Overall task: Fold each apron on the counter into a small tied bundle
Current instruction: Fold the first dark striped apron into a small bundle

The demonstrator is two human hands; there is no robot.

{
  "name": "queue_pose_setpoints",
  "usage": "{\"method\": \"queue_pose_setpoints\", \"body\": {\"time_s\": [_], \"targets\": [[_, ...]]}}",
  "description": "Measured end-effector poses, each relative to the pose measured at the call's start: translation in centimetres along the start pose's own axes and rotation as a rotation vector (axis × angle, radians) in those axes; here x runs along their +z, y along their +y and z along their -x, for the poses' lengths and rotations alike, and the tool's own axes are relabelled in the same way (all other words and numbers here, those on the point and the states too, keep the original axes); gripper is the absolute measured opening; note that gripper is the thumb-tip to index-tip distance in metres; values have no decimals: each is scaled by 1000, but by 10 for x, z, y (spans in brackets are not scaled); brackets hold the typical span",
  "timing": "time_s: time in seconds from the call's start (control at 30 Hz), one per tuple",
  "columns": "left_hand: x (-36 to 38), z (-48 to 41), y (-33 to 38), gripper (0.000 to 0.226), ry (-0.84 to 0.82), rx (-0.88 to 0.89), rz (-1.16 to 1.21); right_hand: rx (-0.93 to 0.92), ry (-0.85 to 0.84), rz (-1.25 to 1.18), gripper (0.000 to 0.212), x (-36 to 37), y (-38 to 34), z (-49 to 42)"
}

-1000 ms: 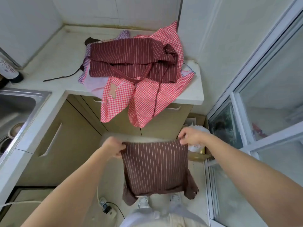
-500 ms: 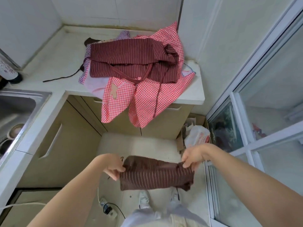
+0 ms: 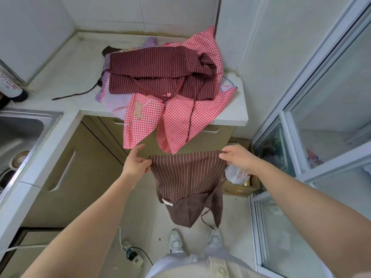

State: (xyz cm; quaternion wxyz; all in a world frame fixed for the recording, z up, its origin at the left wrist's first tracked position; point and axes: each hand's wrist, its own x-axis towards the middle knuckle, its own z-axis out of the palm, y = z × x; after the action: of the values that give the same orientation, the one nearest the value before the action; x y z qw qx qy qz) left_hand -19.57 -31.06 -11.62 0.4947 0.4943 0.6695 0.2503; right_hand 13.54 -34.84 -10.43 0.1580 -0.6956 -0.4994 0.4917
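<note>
A brown apron with thin white stripes (image 3: 186, 177) hangs in the air in front of me, above the floor. My left hand (image 3: 135, 162) pinches its top left corner and my right hand (image 3: 236, 158) pinches its top right corner, so the top edge is stretched flat. Its lower part hangs folded and uneven, with a thin tie dangling near my shoes. On the white counter (image 3: 66, 63) lies a heap of aprons: a dark red striped one (image 3: 160, 71) on top of a red checked one (image 3: 176, 119) that drapes over the counter's edge.
A steel sink (image 3: 22, 133) is at the left, with a dark bottle (image 3: 12, 87) behind it. Beige cabinet doors (image 3: 80, 167) stand below the counter. A cardboard box with a white bag (image 3: 239, 175) sits by the glass sliding door (image 3: 321, 137). A power strip (image 3: 132, 255) lies on the floor.
Both hands have lifted the brown striped apron up and away from me, from a low bunched fold to a stretched, hanging sheet. The heap on the counter has not moved.
</note>
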Motion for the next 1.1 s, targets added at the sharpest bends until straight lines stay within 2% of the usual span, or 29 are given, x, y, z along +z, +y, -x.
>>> {"method": "queue_pose_setpoints", "body": {"time_s": [0.03, 0.13, 0.2, 0.23, 0.3, 0.37, 0.4, 0.43, 0.47, 0.57, 0.63, 0.77, 0.9, 1.0, 1.1], "targets": [[-2, 0, 1, 47, -58, 55, -36, -9, 22, -15, 21, -1, 1, 0], [-3, 0, 5, 36, -232, 128, -275, -49, 116, -64, 19, -2, 7, -2], [0, 1, 8, 28, -253, 145, -440, -68, 133, -57, 21, -1, 10, -1], [1, 1, 8, 24, -237, 150, -494, -51, 90, -23, 23, -1, 11, 0], [3, 3, 9, 22, -221, 136, -571, 48, -178, 110, 27, -2, 10, 7], [4, 4, 8, 20, -294, 105, -624, 217, -585, 176, 22, -3, 9, 18], [5, 5, 8, 19, -353, 94, -644, 274, -724, 165, 19, -3, 9, 22], [5, 6, 8, 19, -396, 104, -661, 289, -785, 153, 18, -3, 9, 23], [5, 6, 10, 21, -416, 128, -672, 259, -768, 156, 17, -2, 9, 22], [7, 6, 23, 34, -379, 245, -637, 10, -402, 150, 15, -3, 0, 17], [12, 7, 35, 43, -361, 355, -594, -107, -276, 29, 16, -5, -14, 18], [28, 11, 59, 55, -391, 519, -423, -260, -371, 21, 18, 4, -47, 24], [48, 17, 79, 49, -428, 602, -306, -395, -243, -54, 14, 18, -67, 20], [53, 20, 85, 42, -425, 550, -219, -412, -162, -131, 9, 20, -69, 18], [52, 18, 81, 39, -452, 462, -107, -407, -153, -149, 10, 23, -68, 19]]}}
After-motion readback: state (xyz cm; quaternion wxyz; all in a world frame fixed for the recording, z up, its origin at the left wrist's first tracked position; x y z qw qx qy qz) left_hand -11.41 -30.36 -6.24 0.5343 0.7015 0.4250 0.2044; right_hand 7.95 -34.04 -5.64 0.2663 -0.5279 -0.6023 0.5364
